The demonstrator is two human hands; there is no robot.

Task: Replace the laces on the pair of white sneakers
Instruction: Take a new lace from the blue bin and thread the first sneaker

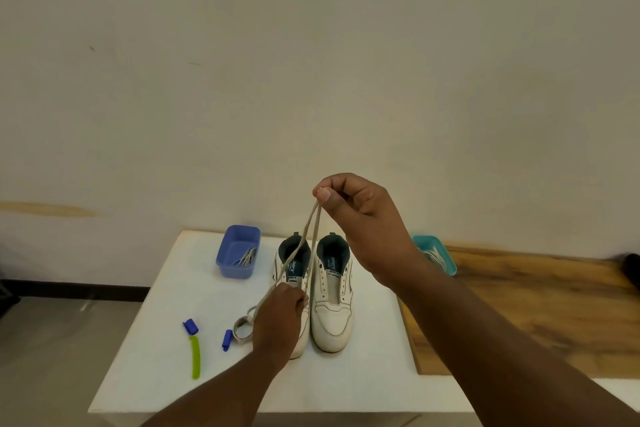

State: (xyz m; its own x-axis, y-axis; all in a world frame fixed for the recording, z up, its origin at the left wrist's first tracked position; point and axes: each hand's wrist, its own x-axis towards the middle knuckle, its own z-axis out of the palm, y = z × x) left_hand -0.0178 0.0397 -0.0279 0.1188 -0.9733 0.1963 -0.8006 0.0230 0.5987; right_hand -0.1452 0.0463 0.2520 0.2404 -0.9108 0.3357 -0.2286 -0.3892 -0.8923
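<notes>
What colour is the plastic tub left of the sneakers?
Blue; the rectangular plastic tub shows clearly in the head view.

Printed wording on the insole of the right-hand sneaker [333, 291], just right of frame centre: white letters on dark teal, running lengthwise, possibly "Sparx", too small to settle. Same kind of print on the insole of the left-hand sneaker [292, 274], crossed by the lace [313, 246] and no clearer. Dark logo mark on that shoe's outer side, unreadable. Nothing else legible anywhere in frame.
</notes>
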